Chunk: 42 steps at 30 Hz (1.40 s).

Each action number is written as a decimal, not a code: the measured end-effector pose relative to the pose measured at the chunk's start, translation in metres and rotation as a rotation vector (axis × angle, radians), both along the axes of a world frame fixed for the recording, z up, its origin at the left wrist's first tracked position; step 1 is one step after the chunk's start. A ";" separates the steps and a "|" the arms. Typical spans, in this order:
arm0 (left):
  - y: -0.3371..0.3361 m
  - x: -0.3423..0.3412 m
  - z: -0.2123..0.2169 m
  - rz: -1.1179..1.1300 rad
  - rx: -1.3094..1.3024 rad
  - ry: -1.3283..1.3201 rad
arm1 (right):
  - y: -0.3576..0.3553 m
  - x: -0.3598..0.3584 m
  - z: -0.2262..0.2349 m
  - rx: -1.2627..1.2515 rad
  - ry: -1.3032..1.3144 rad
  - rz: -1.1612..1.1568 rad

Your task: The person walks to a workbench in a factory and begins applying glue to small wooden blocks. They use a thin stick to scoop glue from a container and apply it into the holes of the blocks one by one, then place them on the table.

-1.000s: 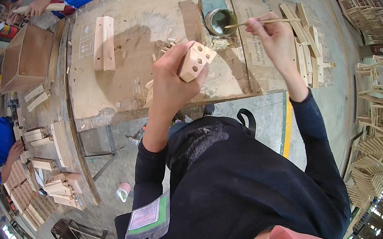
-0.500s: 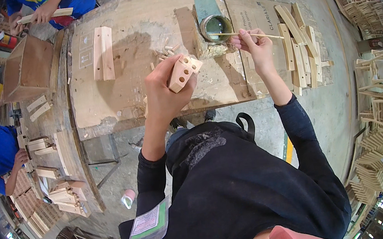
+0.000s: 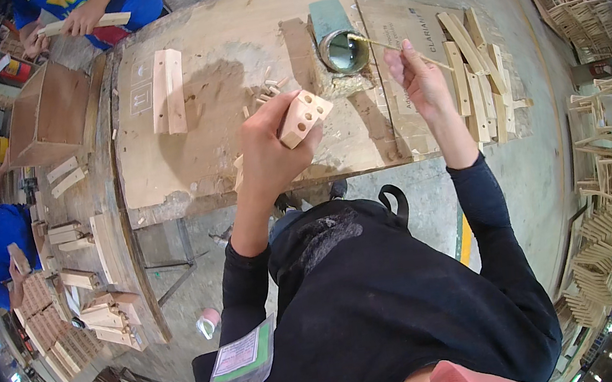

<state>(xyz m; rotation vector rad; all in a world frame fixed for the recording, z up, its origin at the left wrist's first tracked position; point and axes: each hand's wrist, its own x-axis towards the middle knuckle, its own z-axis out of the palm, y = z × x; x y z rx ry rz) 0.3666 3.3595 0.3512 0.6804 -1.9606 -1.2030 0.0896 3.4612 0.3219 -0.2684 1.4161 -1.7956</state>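
My left hand is closed around a bundle of pale wooden pieces, their ends turned up and showing several round drilled holes. In my right hand a thin stick is pinched between thumb and fingers. Its wet-looking tip is at the rim of a round pot with pale, glue-like liquid inside. The pot rests on a crusted block, with a teal piece behind it. Small wooden dowels lie loose just beyond my left hand.
Two drilled wooden bars lie at the left of the cardboard-covered table. Several curved wooden pieces are piled at its right. A brown box and more wood parts stand on the left bench. Co-workers in blue are at the left and far left.
The stick's tip has lifted from inside the pot to its right rim, and my right hand has drawn back slightly right. My left hand has shifted a little right with the wooden pieces.
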 end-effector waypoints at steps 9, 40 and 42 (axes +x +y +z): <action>0.003 0.003 0.008 -0.046 -0.075 -0.031 | 0.015 0.078 0.115 -0.191 0.617 0.255; 0.012 0.009 0.011 -0.039 -0.118 0.000 | 0.022 0.113 0.137 -0.271 0.888 0.415; 0.013 0.009 0.012 -0.031 -0.117 0.011 | 0.019 0.113 0.137 -0.290 0.839 0.404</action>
